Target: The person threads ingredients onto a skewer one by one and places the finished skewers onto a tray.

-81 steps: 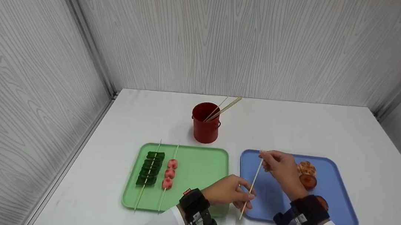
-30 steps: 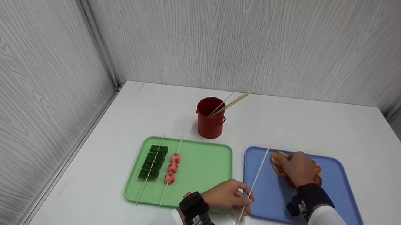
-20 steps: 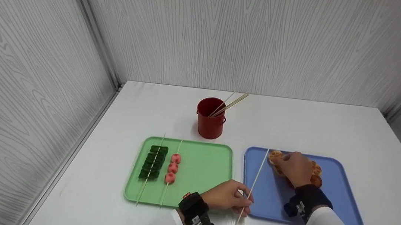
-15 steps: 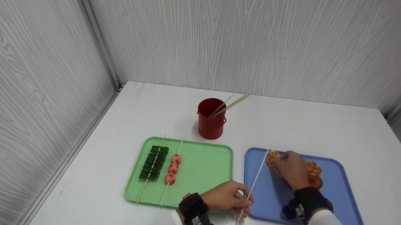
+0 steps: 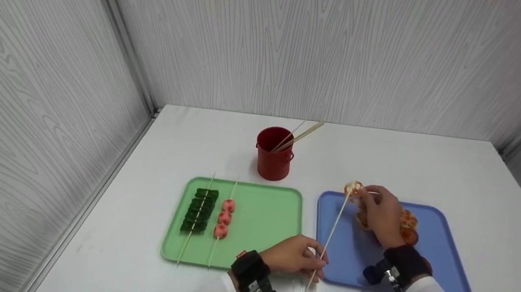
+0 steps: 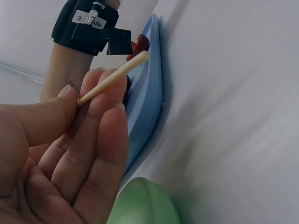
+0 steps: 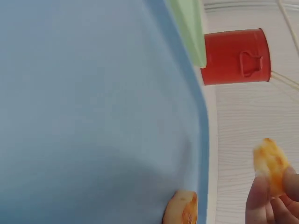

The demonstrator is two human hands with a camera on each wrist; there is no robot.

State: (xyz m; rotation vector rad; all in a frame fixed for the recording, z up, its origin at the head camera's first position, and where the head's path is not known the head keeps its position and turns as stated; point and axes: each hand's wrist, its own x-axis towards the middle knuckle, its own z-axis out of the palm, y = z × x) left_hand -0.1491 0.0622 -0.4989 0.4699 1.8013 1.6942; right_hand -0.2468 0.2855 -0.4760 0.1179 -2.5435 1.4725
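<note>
My left hand (image 5: 295, 255) pinches a thin wooden skewer (image 5: 337, 222) near its lower end, between thumb and fingers; the left wrist view shows that end of the skewer (image 6: 114, 77) sticking out past the fingertips. The skewer slants up and away over the left part of the blue tray (image 5: 347, 269). At its far tip, my right hand (image 5: 382, 219) pinches a round browned slice with pale holes, like lotus root (image 5: 353, 188). The tip overlaps the slice in the head view. In the right wrist view the slice (image 7: 271, 163) is held up above the tray's rim.
More browned slices (image 5: 408, 219) and a round brown piece (image 5: 409, 236) lie on the blue tray, partly behind my right hand. A green tray (image 5: 265, 214) on the left bears green (image 5: 199, 209) and pink (image 5: 224, 217) skewers. Behind stands a red bucket (image 5: 273, 164) with skewers.
My right hand let go of the skewer's upper part, reached into the slices on the blue tray, and has lifted one to the skewer's tip. My left hand keeps its pinch on the skewer.
</note>
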